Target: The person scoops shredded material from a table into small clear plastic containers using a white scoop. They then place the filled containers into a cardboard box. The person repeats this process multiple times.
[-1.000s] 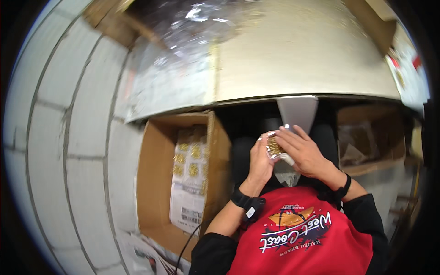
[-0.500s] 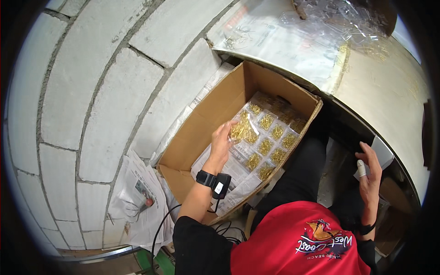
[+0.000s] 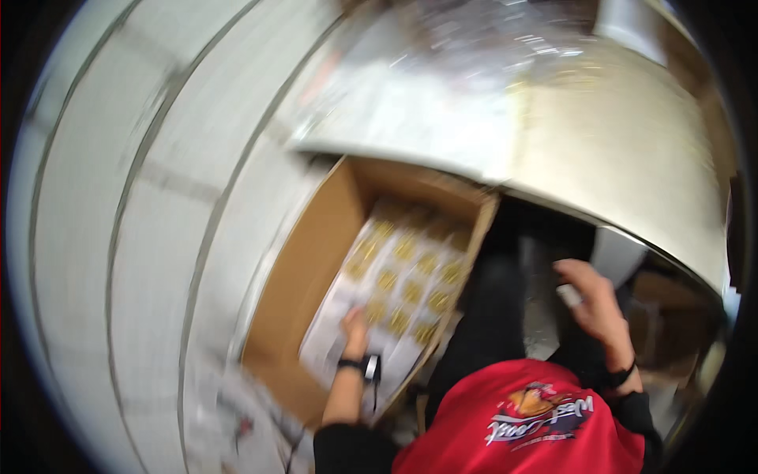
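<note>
An open cardboard box (image 3: 288,296) stands before me, with rows of clear packs (image 3: 410,292) of small gold-coloured metal pieces inside. Newspaper-like sheets (image 3: 332,316) lie under them. My left hand (image 3: 355,325) reaches low into the box, over the sheets beside the nearest packs. Its fingers are smeared by motion, and anything in them cannot be made out. Outside the box, over my legs, my right hand (image 3: 592,300) hovers with its fingers apart and nothing visible in them. A white wrap (image 3: 569,296) covers one of its digits.
Beyond the box is a pale worktop (image 3: 612,126) with a heap of clear plastic pieces (image 3: 513,39) on it. A block wall (image 3: 166,197) runs along the left. Crumpled paper (image 3: 229,403) lies at lower left. More cardboard (image 3: 667,308) stands under the worktop at right.
The whole view has shifted and blurred. My left hand has moved nearer to me in the box, away from the pack it held at the left column. My right hand has moved left.
</note>
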The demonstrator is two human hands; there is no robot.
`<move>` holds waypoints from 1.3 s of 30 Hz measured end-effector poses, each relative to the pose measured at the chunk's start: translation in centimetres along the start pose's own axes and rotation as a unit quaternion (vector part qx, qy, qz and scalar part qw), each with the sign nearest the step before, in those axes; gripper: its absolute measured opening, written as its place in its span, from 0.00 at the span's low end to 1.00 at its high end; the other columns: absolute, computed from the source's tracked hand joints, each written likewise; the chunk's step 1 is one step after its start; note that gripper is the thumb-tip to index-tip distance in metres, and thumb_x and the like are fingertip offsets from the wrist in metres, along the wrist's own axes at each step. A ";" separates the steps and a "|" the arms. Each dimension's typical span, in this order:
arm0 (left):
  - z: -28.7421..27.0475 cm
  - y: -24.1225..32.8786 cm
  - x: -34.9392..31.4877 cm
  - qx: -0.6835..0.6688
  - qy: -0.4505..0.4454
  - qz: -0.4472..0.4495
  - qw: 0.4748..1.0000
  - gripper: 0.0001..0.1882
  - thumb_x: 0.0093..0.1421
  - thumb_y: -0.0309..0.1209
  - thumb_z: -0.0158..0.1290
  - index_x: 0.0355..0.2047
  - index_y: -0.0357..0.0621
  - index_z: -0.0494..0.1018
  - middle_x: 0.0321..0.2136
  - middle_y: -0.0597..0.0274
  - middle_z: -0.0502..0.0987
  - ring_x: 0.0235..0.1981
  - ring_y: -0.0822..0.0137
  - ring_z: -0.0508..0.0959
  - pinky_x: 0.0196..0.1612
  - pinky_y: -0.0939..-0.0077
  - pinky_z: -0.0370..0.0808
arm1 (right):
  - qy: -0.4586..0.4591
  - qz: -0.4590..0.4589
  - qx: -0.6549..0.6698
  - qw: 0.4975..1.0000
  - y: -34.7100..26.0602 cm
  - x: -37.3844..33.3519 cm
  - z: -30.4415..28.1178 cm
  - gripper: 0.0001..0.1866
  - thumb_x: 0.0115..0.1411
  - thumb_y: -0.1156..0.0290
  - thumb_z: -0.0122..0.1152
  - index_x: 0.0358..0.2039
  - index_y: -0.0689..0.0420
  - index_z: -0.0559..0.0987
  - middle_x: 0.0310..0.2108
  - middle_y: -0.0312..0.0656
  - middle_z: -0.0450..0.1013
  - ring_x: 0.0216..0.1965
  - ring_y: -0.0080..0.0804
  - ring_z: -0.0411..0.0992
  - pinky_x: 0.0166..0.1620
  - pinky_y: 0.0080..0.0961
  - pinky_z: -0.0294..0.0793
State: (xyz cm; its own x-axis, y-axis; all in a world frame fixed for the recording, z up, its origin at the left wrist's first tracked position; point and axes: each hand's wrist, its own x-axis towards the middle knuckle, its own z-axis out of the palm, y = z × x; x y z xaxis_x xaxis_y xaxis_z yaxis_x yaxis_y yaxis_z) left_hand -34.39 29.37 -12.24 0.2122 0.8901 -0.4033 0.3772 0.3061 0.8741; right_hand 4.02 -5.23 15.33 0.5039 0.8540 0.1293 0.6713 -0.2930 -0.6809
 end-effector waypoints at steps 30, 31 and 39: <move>49.8 49.1 -2.6 0.440 -0.075 0.656 0.609 0.36 0.47 0.34 0.64 0.54 0.36 0.62 0.50 0.46 0.70 0.55 0.51 0.67 0.55 0.61 0.65 | -0.092 0.293 -0.315 0.898 19.8 17.2 -17.4 0.40 0.62 0.45 0.42 0.67 0.54 0.48 0.64 0.67 0.43 0.64 0.71 0.42 0.63 0.56 0.47; 51.0 48.8 -2.6 0.483 -0.058 0.630 0.605 0.38 0.47 0.34 0.65 0.56 0.36 0.61 0.50 0.45 0.70 0.56 0.50 0.67 0.56 0.60 0.63 | -0.090 0.277 -0.324 0.900 19.3 15.4 -16.9 0.39 0.62 0.46 0.43 0.67 0.54 0.48 0.64 0.66 0.43 0.64 0.70 0.42 0.63 0.55 0.48; 47.2 46.8 -4.8 0.131 -0.337 0.461 0.810 0.36 0.52 0.30 0.61 0.59 0.36 0.59 0.50 0.50 0.71 0.52 0.57 0.71 0.49 0.64 0.72 | 0.137 0.073 -0.219 0.963 17.7 5.8 -17.2 0.26 0.52 0.74 0.55 0.54 0.59 0.69 0.57 0.52 0.62 0.59 0.52 0.59 0.56 0.43 0.64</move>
State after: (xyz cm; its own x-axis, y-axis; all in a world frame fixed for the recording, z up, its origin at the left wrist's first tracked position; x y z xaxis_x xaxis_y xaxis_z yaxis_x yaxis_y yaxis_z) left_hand 24.83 23.47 17.81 0.9240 0.2848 0.2552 -0.0627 -0.5454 0.8359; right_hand 28.13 -12.85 16.41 0.6939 0.6628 0.2816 0.7178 -0.6053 -0.3441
